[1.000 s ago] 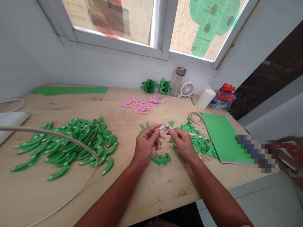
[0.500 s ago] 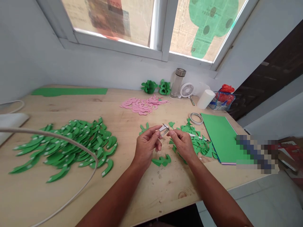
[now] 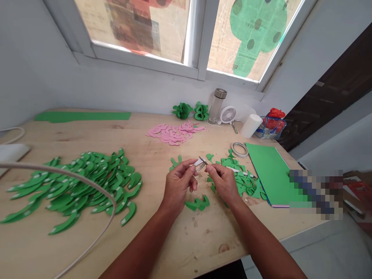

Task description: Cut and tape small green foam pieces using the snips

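Observation:
My left hand (image 3: 180, 185) pinches a small white piece (image 3: 199, 162) between thumb and fingers, above the middle of the wooden table. My right hand (image 3: 222, 182) is closed on a small dark, pointed tool (image 3: 203, 160), whose tip lies against the white piece; its exact kind is too small to tell. Green paper scraps (image 3: 247, 182) lie behind and right of my right hand. Another green cutout (image 3: 198, 203) rests on the table just below my hands. A large heap of curved green paper pieces (image 3: 93, 182) with white patches spreads out at the left.
Pink cutouts (image 3: 171, 133) lie behind my hands. A tape roll (image 3: 240, 149), green sheets (image 3: 270, 170), a bottle (image 3: 217, 106), a small fan (image 3: 228, 115) and a white roll (image 3: 251, 126) stand or lie right of centre. A cable (image 3: 95, 186) arches over the left heap.
The view has shifted slightly, so the table things appear a little lower. Both hands keep their hold, and the dark tool has changed its angle slightly at the white piece.

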